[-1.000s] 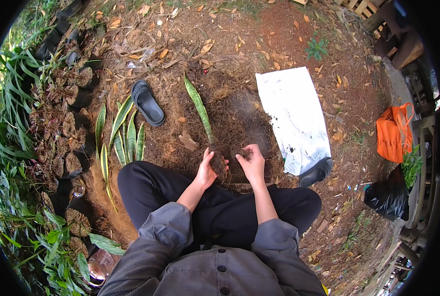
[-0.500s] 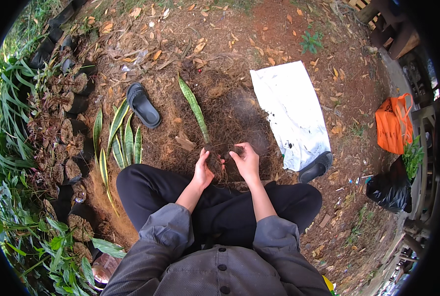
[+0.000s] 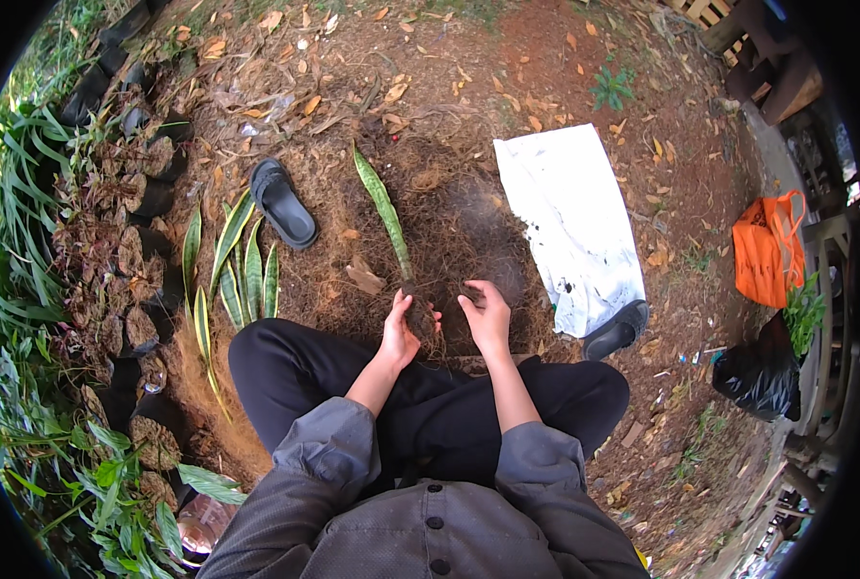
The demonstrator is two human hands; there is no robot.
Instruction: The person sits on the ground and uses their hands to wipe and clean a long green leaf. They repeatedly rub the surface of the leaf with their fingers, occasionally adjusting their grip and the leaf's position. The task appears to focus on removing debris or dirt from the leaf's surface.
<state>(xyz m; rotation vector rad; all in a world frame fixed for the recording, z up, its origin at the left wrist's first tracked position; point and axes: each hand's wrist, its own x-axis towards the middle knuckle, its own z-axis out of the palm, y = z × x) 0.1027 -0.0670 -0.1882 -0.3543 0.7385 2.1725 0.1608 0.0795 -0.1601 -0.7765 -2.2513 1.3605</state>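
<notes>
My left hand (image 3: 400, 333) is closed around the dark, root-covered base (image 3: 418, 307) of a single snake plant leaf (image 3: 382, 206), which points away from me and leans slightly left. Its fingertips show on the far side of the roots. Just to the right, my right hand (image 3: 488, 317) has its thumb and fingers curled together on what looks like a small dark clump of soil (image 3: 469, 290), apart from the root mass. Both hands are over a mound of loose dark soil and fibrous roots (image 3: 459, 227) in front of my crossed legs.
Several cut snake plant leaves (image 3: 252, 275) lie left, beside a black slide sandal (image 3: 283, 205). A soil-stained white sack (image 3: 574, 212) is spread at right, with the other sandal (image 3: 617, 330) at its near corner. Beyond are an orange bag (image 3: 769, 249), a black plastic bag (image 3: 760, 372) and, far left, potted plants (image 3: 150, 198).
My right hand has shifted slightly right, away from the root mass, and its fingers have loosened a little. The left hand keeps its hold on the plant.
</notes>
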